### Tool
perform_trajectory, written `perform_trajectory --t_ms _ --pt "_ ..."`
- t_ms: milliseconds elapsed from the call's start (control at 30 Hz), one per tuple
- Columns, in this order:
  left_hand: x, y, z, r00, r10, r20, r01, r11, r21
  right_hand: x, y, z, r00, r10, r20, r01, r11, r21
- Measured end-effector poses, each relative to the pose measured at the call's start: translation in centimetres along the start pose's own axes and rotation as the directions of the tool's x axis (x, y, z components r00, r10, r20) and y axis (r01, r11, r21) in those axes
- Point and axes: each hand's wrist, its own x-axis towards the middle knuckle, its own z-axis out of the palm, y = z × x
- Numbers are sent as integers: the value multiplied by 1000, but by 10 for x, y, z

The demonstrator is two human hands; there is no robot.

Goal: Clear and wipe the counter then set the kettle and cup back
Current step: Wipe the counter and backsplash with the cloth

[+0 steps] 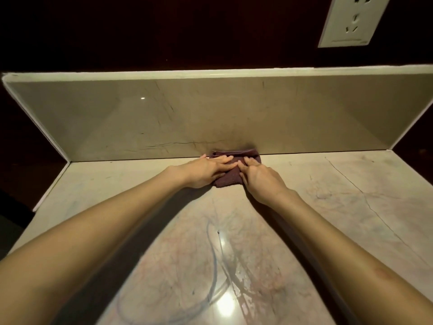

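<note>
A small dark maroon cloth (230, 178) lies on the pale marble counter (328, 207), pushed up against the foot of the backsplash (164, 118). My left hand (206, 171) lies flat on the cloth's left part with its fingers straight. My right hand (257, 177) presses on the right part, fingers bent a little over the fabric. Both arms reach straight forward over the counter. No kettle or cup is in view.
Wet streaks and glare (225, 266) mark the counter close to me. A white wall socket (351, 22) sits high on the dark wall at the right. The counter's left edge (50, 186) drops off into darkness.
</note>
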Motion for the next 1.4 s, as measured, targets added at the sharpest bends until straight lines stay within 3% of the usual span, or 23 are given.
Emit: perform_trajectory --t_ms 567,733,1133,1400 --pt "-104 72 44 999 44 -18 -45 996 -81 -137 -23 9 990 -126 -71 130 990 54" --pt "-143 107 59 1000 24 2 -24 994 -111 -185 -26 23 964 -177 -198 191 980 50" --pt "-221 181 96 999 35 -31 -39 989 -143 -290 -40 36 959 -212 -187 225 973 52" --pt "-221 175 91 999 18 -26 -21 991 -128 -275 -44 44 943 -296 -155 306 951 50"
